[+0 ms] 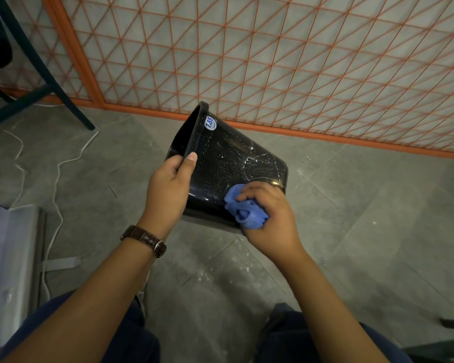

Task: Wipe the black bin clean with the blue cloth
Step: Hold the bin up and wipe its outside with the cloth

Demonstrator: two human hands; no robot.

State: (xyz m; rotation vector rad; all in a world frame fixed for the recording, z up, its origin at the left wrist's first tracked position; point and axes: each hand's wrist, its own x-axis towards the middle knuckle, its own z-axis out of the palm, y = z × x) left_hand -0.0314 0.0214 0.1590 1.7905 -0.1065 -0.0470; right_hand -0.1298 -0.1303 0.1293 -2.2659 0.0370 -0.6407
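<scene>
Here I have the black bin (228,163) tipped on its side above the grey tiled floor (351,218), its open mouth facing up and to the left, its base down to the right. My left hand (169,189) is closed on the rim, thumb lying across the outer wall and fingers curled inside. My right hand (268,218) is clenched around the bunched blue cloth (243,209), pressing it against the lower wall of the bin near the base. The wall shows white streaks and specks, and an oval sticker (210,123) sits near the rim. A brown-strapped watch (144,239) is on my left wrist. Behind the bin stands an orange lattice screen (273,61).
</scene>
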